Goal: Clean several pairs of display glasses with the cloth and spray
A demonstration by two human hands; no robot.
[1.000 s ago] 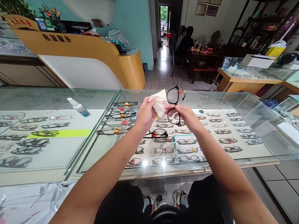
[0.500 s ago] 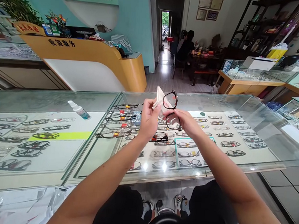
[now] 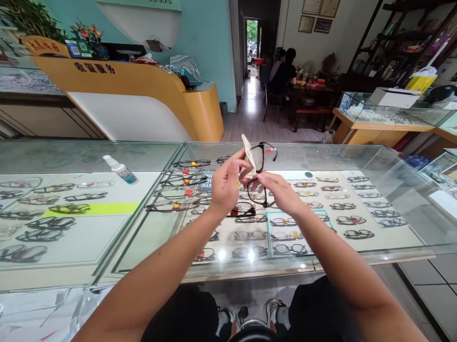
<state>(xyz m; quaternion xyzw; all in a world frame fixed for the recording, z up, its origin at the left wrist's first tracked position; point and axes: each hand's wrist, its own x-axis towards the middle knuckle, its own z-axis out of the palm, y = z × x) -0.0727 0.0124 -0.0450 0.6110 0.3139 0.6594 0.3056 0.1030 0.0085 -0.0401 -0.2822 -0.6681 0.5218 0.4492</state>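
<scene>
My left hand point(image 3: 228, 180) is closed on a folded pale cloth point(image 3: 248, 154), which lies against the upper lens of a pair of dark-rimmed eyeglasses point(image 3: 258, 195). Around the middle of the frame, near the bridge, the fingers of my right hand point(image 3: 279, 191) pinch the eyeglasses. The glasses stand nearly upright, one lens above the other, with a temple reaching out to the right. Both hands are over the glass display counter point(image 3: 363, 152). Part of the cloth is hidden by the left fingers.
A white spray bottle point(image 3: 120, 169) is on the counter to the left. Several eyeglasses point(image 3: 185, 179) sit at left of centre, and rows of frames point(image 3: 350, 220) fill the display. Beyond are a yellow service desk point(image 3: 149, 80) and two seated people point(image 3: 283, 74) at a table.
The eyeglasses have turned and dropped slightly, so a temple now shows at the right. The left hand and cloth have shifted a little, the cloth now seen more edge-on.
</scene>
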